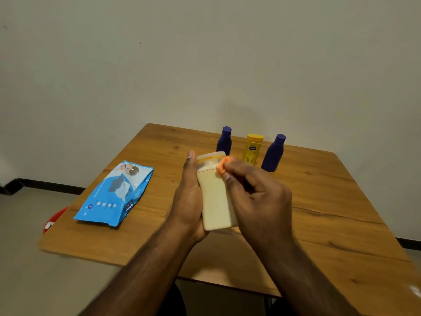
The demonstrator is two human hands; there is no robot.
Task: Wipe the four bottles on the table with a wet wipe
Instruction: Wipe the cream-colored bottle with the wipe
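- The left hand holds the cream bottle from its left side; the palm lies flat along the bottle's body, the thumb points up beside the cap, and the other fingers are hidden behind the bottle.
- The right hand is closed in a pinch on a small orange wipe, crumpled between the thumb and the fingertips, and presses it against the bottle's neck just under the cap.
- The cream bottle is lifted above the middle of the table, tilted a little, with its cap toward the far edge.
- There are four bottles in all: one cream in the hands, and three upright in a row near the far edge.
- The row, from left to right: a dark blue bottle, a yellow bottle and a second dark blue bottle.
- One blue pack of wet wipes lies flat near the left edge of the table.
- Both forearms come in from the near edge and meet at the bottle; the right wrist is bent inward over it.
- A red object shows on the floor under the left edge; I cannot tell what it is.
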